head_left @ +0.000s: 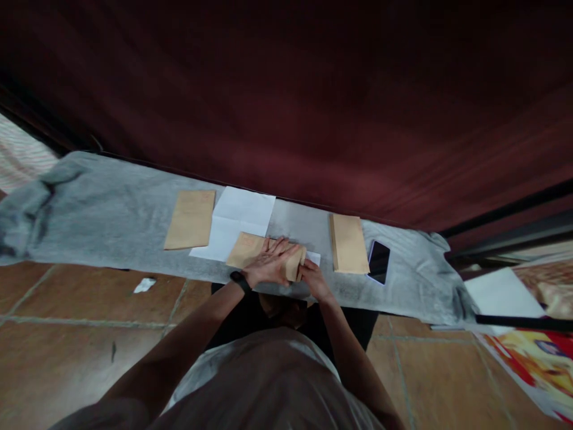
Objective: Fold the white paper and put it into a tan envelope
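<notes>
A brown paper envelope (245, 249) lies at the front of the grey cloth, its left part over a white sheet. My left hand (271, 261) rests flat across its middle with the fingers spread. At its right end, my right hand (314, 280) has its fingers closed on the envelope's edge, which looks folded or raised there. A small piece of white paper (314, 257) shows beside that end; how far it runs under the envelope is hidden. Behind the envelope, the creased white sheet (244, 210) is spread out.
Another brown envelope (190, 221) lies to the left. A stack of brown envelopes (350, 243) is on the right, with a phone (379, 261) beside it. The grey cloth (116, 209) covers a narrow bench against a dark red hanging. A white scrap (144, 285) is on the tiled floor.
</notes>
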Motion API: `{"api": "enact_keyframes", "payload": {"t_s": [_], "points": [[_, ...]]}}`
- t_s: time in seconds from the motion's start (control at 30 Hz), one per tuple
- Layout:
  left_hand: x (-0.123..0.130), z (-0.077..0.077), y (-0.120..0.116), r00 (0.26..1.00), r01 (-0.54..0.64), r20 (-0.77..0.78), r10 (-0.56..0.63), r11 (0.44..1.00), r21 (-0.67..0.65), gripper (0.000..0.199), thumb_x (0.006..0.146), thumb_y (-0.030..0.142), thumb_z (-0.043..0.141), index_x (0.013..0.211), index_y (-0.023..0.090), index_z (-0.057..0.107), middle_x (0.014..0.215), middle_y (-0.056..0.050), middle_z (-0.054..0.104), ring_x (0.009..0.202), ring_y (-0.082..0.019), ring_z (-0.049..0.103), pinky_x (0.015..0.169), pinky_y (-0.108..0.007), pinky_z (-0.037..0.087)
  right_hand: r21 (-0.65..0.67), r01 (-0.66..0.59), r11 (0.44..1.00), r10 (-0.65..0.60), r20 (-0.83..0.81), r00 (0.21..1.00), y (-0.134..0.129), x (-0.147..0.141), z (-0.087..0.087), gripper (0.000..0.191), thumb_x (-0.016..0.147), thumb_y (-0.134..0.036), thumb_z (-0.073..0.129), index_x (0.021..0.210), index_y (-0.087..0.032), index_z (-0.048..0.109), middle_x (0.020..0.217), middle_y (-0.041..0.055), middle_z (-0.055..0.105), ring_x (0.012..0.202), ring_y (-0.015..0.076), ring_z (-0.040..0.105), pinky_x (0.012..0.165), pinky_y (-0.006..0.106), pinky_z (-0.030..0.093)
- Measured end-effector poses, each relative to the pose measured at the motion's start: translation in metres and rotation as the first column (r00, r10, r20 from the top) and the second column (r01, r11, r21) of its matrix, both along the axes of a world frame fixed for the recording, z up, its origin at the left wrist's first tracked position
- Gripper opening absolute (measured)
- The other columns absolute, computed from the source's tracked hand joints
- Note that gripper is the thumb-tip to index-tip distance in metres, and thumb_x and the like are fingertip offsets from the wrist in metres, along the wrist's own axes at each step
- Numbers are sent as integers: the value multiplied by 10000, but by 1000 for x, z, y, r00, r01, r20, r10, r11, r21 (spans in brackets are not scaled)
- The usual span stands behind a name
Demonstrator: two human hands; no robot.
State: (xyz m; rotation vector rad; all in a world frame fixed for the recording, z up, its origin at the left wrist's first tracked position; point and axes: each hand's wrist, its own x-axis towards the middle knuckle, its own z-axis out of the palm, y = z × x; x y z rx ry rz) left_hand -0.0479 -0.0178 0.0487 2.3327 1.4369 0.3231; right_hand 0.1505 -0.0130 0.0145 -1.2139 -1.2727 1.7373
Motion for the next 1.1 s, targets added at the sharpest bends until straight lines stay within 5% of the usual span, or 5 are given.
{"api": "enact_keyframes", "payload": {"t_s": [0.33, 0.63, 0.8, 1.0, 1.1], "points": [[-7, -3, 4, 998, 39, 44, -40, 999, 24, 1262, 653, 575, 829, 1618, 281, 70, 1630, -154, 287, 1538, -369, 187, 1237, -610, 86, -30, 93, 995, -92, 58, 994, 5, 1, -5, 123, 702, -285, 557, 809, -235, 590, 723, -37, 615, 661, 150, 581, 633, 250, 491], [-4, 3, 3, 995, 83, -55, -78, 991, 105, 1177, 700, 505, 810, 1620, 239, 126, 1612, -171, 340, 1530, -353, 225, 1239, -606, 79, 312, 197, 929, -319, 409, 855, -1, -3, 6, 156, 762, -207, 602, 895, -273, 553, 775, 10, 610, 756, 210, 593, 716, 295, 447], [-7, 4, 3, 993, 85, -86, -75, 990, 115, 1158, 710, 508, 799, 1621, 231, 140, 1623, -176, 325, 1527, -361, 232, 1234, -611, 86, 403, 263, 877, -412, 347, 842, -7, 3, 16, 100, 819, -254, 621, 901, -277, 569, 858, 44, 643, 859, 244, 617, 811, 341, 475], [-1, 7, 0, 992, 87, -104, -68, 979, 185, 1149, 738, 533, 772, 1621, 176, 130, 1602, -205, 350, 1505, -373, 280, 1237, -603, 106, 247, 127, 961, -162, 125, 979, -2, 2, 25, 169, 809, -212, 551, 887, -268, 690, 937, 11, 709, 918, 207, 644, 926, 341, 485], [2, 9, -5, 989, 112, -114, -90, 971, 210, 1145, 751, 559, 764, 1621, 173, 128, 1586, -207, 371, 1494, -363, 305, 1242, -595, 115, 126, 18, 992, -18, -3, 1000, -1, 1, 28, 195, 785, -195, 566, 893, -236, 723, 882, 2, 727, 876, 200, 663, 852, 329, 533]]}}
